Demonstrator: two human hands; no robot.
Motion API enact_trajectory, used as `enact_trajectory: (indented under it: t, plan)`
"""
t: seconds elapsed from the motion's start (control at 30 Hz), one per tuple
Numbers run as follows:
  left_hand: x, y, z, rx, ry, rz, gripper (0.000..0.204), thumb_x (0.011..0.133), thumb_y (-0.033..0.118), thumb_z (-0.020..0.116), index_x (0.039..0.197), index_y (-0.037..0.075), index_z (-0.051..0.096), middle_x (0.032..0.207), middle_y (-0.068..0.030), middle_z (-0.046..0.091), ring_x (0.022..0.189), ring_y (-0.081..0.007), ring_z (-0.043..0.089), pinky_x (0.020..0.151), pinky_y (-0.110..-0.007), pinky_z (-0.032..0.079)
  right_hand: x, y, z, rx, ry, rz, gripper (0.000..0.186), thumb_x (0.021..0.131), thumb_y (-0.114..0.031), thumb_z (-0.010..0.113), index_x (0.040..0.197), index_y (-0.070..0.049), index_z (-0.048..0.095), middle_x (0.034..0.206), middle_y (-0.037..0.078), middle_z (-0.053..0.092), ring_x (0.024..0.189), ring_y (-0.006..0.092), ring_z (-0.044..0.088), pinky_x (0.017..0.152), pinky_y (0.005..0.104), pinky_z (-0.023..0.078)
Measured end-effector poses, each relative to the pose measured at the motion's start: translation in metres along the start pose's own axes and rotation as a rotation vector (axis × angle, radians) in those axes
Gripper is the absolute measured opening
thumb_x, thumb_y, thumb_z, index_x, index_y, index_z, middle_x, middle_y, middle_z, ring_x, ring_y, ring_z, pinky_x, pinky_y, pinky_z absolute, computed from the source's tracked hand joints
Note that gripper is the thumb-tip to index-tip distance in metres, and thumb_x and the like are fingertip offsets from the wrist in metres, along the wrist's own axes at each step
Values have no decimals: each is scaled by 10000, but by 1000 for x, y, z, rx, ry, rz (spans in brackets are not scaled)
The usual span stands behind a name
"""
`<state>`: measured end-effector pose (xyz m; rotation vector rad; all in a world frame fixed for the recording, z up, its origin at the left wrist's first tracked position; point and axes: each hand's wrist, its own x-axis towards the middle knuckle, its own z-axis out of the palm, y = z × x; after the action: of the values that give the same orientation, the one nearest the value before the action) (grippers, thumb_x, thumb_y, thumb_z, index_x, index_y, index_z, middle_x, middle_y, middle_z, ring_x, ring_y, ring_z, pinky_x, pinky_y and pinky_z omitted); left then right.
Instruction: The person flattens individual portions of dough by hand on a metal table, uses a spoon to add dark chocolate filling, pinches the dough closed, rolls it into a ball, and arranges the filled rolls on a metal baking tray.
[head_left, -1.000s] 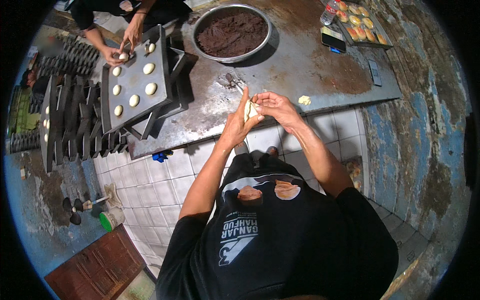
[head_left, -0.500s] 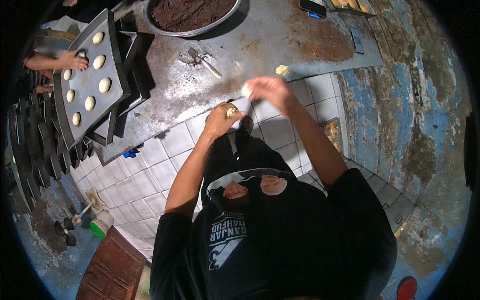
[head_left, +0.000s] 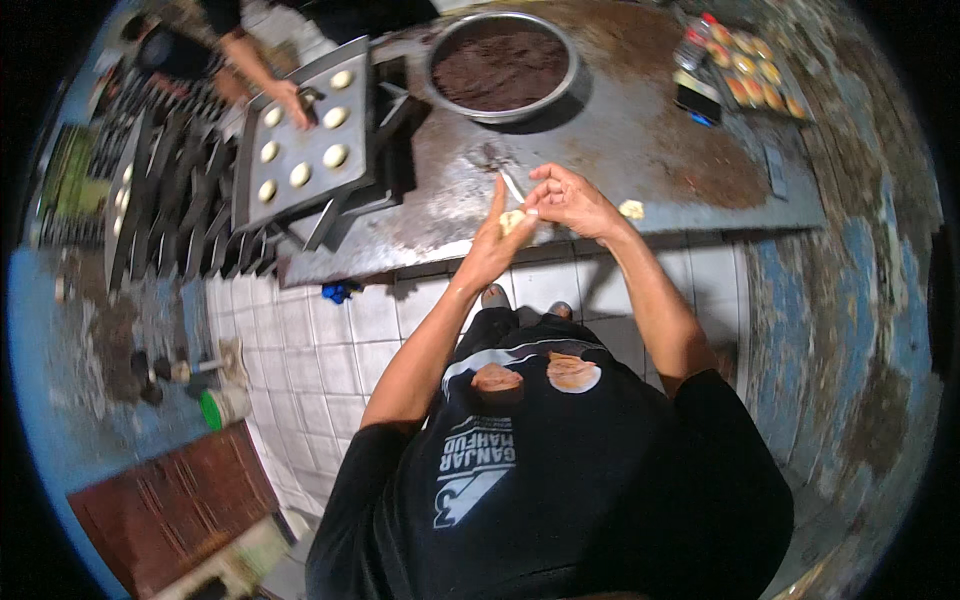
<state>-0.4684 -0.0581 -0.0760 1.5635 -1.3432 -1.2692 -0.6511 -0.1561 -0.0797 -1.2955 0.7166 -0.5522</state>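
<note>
Hands have come together again: the right hand (head_left: 582, 206) is back beside the left hand (head_left: 488, 248), while half a second ago it was apart from it, with a white ball in its fingers.

Largest is the table (head_left: 640, 140). Well to the left of the bowl (head_left: 505, 116) stand the stacked dark pans (head_left: 185, 195). Also left of the bowl, but closer to it, is a tray (head_left: 305, 145) with several white balls (head_left: 335, 156), and a co-worker's arm (head_left: 250, 61) reaches over it. The bowl itself contains dark paste (head_left: 500, 70). To the right of the bowl are browned buns (head_left: 740, 92) on a smaller tray, and, between these and the bowl, a bottle (head_left: 692, 46) and a phone (head_left: 697, 97).

Both hands are on the person's side of the bowl, near the table's edge. The left hand holds the dough (head_left: 510, 221), which lies between its thumb and its long, straight fingers. On the right hand, the thumb and first fingers are bent toward each other, close at the dough; whether they grip something, one cannot tell. This dough is pale yellow.

Between the bowl and the hands lies a spoon (head_left: 511, 186), its soiled end toward the bowl. Smallest is a pale scrap (head_left: 631, 209), to the right of the bowl and nearer to the person.
</note>
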Motion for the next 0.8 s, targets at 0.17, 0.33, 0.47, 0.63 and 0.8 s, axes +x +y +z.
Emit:
enact_trajectory:
  t: [0.17, 0.33, 0.47, 0.63, 0.8]
  plan:
    - [-18, 1, -35, -296, 118, 101, 464, 934, 232, 721, 1334, 15, 631, 1052, -26, 684, 928, -104, 604, 817, -263, 494, 34, -56, 56, -174, -211, -150, 374, 961, -73, 650, 1307, 25, 546, 1124, 112, 705, 965, 163, 679, 812, 301, 562]
    - [-20, 4, -98, -551, 278, 14, 628, 1074, 544, 378, 1427, 64, 577, 1373, -94, 593, 1255, -186, 530, 1100, -340, 375, 55, -41, 122, -643, 260, -795, 437, 915, -170, 744, 1272, 23, 582, 1260, 176, 618, 1176, 296, 612, 1007, 382, 494]
    - [-19, 0, -132, -890, 289, 118, 732, 1051, 614, 339, 1550, 81, 400, 1645, -129, 251, 1498, -226, 260, 1209, -375, 223, 97, -6, 186, -427, 239, -550, 445, 907, -245, 748, 1236, 6, 585, 1233, 180, 594, 1122, 296, 611, 955, 392, 493]
    - [-13, -30, -232, -773, 591, 112, 505, 1054, 409, 540, 1402, 45, 588, 1113, -101, 719, 974, -128, 646, 850, -264, 528, 180, -31, 280, 638, -114, 134, 404, 1091, -345, 469, 1353, -39, 498, 1305, 101, 595, 1225, 206, 563, 1071, 366, 417]
    - [-2, -73, -352, -702, 779, 88, 643, 1009, 284, 646, 1507, -40, 401, 1378, -156, 579, 1188, -204, 590, 973, -311, 506, 331, -55, 330, 308, -300, 325, 266, 1051, -220, 564, 1172, 9, 623, 1104, 109, 683, 1004, 183, 668, 871, 305, 551]
